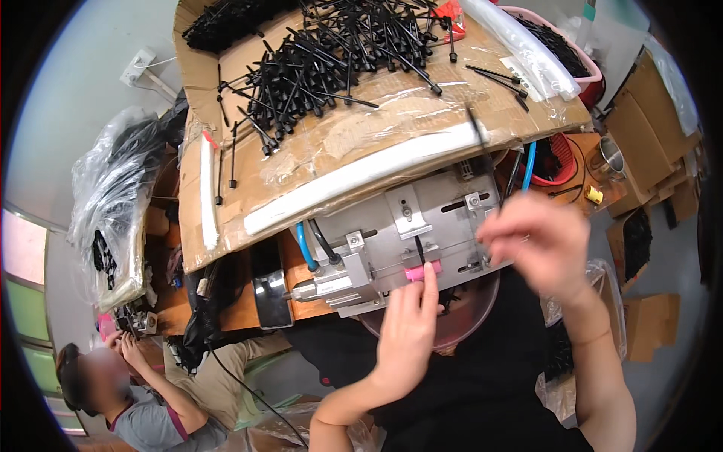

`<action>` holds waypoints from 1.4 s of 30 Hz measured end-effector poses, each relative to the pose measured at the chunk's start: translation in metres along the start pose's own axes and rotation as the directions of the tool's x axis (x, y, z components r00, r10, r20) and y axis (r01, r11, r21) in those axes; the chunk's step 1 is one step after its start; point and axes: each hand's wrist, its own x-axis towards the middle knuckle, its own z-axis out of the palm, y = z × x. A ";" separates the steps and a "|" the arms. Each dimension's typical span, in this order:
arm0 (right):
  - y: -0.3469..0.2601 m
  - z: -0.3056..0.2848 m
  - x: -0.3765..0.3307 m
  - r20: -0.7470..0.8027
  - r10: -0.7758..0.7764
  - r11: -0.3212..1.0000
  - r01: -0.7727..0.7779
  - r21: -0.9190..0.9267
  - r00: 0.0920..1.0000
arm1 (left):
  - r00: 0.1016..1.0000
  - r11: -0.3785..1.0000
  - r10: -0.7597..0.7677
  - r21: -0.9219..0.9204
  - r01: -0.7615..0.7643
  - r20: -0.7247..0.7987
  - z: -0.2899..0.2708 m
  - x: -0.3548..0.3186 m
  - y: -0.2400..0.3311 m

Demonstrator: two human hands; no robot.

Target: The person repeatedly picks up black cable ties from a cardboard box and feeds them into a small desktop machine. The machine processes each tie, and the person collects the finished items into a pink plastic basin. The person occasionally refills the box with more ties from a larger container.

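My left hand point(407, 331) reaches up to a metal fixture point(452, 207), one finger stretched out with its tip against a pink cylinder point(422, 271). A short black rod point(419, 245) runs from that cylinder up toward a metal bracket point(407, 212). My right hand point(538, 237), raised over the right end of the fixture, is smeared by motion. Just above it is a blurred thin black rod point(482, 139); whether my fingers hold it I cannot tell. Left of the pink cylinder sits a metal block point(339, 285) with a blue and a black hose.
A cardboard sheet point(354, 139) above the fixture bears a heap of black rods point(324, 75) with knobbed ends. Below the fixture is a translucent bowl point(467, 316). A red basket point(557, 158) stands right. A co-worker point(143, 392) sits at lower left.
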 end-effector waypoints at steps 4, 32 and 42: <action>-0.008 0.051 -0.066 0.002 -0.050 0.966 0.049 -0.253 0.999 | 0.913 0.978 -0.024 0.181 0.106 -0.408 -0.083 0.057 -0.045; 0.075 -0.021 0.155 0.132 0.143 0.673 0.002 -0.740 0.981 | 0.952 0.949 -0.258 0.144 0.282 -0.164 -0.145 0.102 -0.173; -0.003 -0.044 0.085 -0.013 0.245 0.890 -0.220 0.399 0.969 | 0.912 0.982 -0.029 0.157 0.102 -0.409 -0.080 0.010 -0.039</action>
